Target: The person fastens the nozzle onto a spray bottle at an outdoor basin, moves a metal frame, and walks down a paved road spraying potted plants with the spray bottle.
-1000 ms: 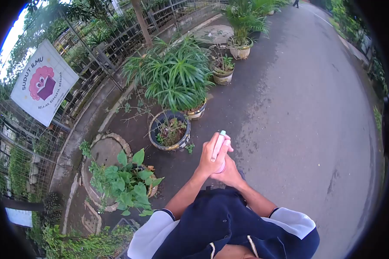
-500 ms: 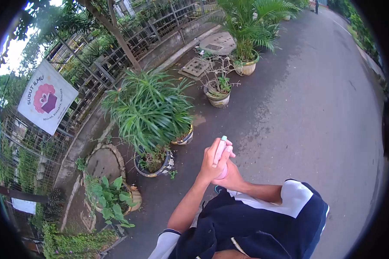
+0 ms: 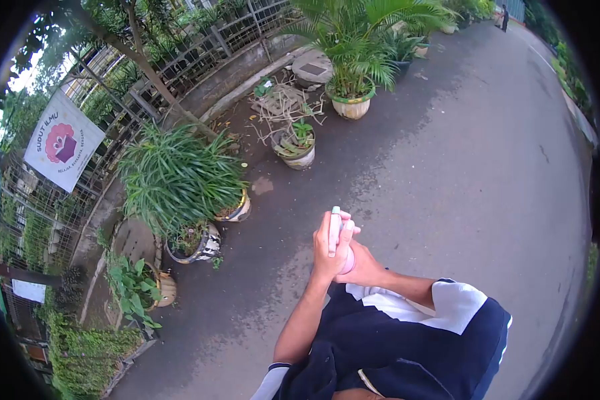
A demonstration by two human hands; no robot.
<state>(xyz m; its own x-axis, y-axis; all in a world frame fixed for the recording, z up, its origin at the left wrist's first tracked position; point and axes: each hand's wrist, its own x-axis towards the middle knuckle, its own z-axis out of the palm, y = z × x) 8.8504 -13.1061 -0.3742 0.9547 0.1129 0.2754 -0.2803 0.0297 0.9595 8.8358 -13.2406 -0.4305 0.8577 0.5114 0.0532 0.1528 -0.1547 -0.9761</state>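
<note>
Both my hands are closed together around a pink object with a pale green tip (image 3: 336, 211), which looks like a small spray bottle. My left hand (image 3: 325, 255) wraps it from the left, and its fingers are folded around the upper part. From the right, my right hand (image 3: 365, 264) grips the lower part. A bit of the pink body (image 3: 347, 263) shows between the palms; fingers hide most of the rest. The green tip points away from me, over the asphalt.
Potted plants line the left roadside: a leafy one (image 3: 132, 287), a bushy one (image 3: 180, 177), a bare-branched one (image 3: 293, 148) and a palm (image 3: 351, 107). Behind them run a low wall and fence with a white banner (image 3: 64, 142). A person (image 3: 505, 19) stands far down the road (image 3: 473, 180).
The view has shifted, so the plants and banner sit farther left and the distant person shows more fully. My hands keep the same hold on the pink object.
</note>
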